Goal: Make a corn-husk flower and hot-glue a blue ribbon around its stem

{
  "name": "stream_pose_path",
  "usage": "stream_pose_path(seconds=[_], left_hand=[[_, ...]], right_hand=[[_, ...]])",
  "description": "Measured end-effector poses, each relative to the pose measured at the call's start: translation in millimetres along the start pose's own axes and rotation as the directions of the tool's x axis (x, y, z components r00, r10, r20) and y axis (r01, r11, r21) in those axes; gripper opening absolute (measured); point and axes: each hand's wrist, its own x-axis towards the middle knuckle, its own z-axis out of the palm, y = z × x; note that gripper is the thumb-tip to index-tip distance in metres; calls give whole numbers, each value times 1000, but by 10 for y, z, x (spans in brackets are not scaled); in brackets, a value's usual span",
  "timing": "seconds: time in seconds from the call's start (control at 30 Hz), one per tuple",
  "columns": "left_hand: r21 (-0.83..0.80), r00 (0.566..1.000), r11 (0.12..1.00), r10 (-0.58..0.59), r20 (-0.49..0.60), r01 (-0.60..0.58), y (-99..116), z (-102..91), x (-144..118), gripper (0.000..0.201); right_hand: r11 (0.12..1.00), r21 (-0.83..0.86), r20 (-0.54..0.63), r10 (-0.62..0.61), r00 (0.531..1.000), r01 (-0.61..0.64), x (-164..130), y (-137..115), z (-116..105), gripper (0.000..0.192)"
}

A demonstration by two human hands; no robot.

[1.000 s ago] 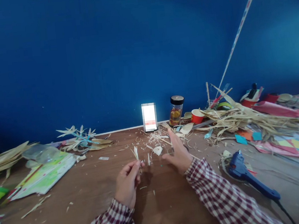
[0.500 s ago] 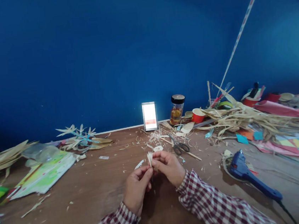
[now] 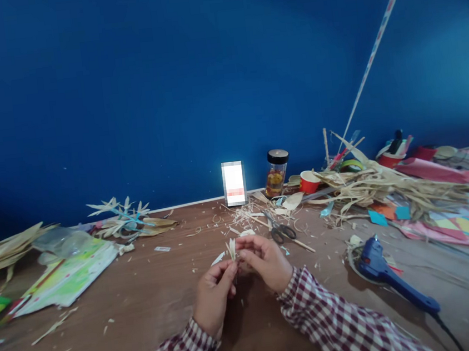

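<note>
Blue wall (image 3: pixel 167 93) behind cluttered brown table (image 3: pixel 147 302); straw scraps (image 3: pixel 243 216) scattered.

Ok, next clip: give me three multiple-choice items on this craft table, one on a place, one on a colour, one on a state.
1. Where do the scissors lie?
A. beyond the right hand
B. on the green paper
C. inside the red cup

2. What colour is the glue gun?
A. red
B. blue
C. yellow

3. How is the small straw piece held?
A. lying free on the table
B. pinched by the left hand and the right hand
C. clamped in the scissors

Key: 1 A, they lie on the wood just past the knuckles; 2 B, its body is blue; 3 B, fingertips of both meet at it.
</note>
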Motion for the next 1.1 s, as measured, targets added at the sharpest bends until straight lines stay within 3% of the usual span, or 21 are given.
stream_pose_path(seconds=[0.17,0.27,0.43,0.5,0.67,0.73,0.87,0.97,1.03,1.1], left_hand=[[-72,999,997,-40,-22,39,49,-6,7,26],[-89,999,995,-46,-26,43,85,-4,1,27],[-95,998,994,-48,-32,45,82,7,-15,27],[-91,1000,996,-26,-14,25,86,16,-26,26],[-84,999,996,5,53,-1,145,21,-49,21],[-97,999,995,3,49,2,158,11,-45,21],[-125,1000,992,3,23,0,144,-6,-28,22],[-133,1000,991,14,12,-12,126,-7,-23,22],[-133,1000,991,16,-4,-16,117,-6,-20,22],[-128,1000,992,11,-16,-13,109,-7,-14,22]], right_hand=[[999,-32,-97,-1,995,-2,-32,-150,-100,23],[999,-29,-86,18,996,-20,-67,-216,-210,27],[935,-354,-81,-45,996,13,-178,-244,-418,27],[923,-385,-101,-62,993,18,-218,-239,-460,29],[976,-218,76,-10,997,27,-224,-189,-447,47],[972,-235,110,3,994,23,-200,-151,-433,45],[906,-423,-4,-28,1000,23,-165,-125,-434,22],[800,-595,-91,-154,984,70,-161,-214,-450,12],[700,-700,-65,-257,964,140,-171,-326,-462,10],[650,-724,24,-308,951,229,-189,-453,-478,23]])
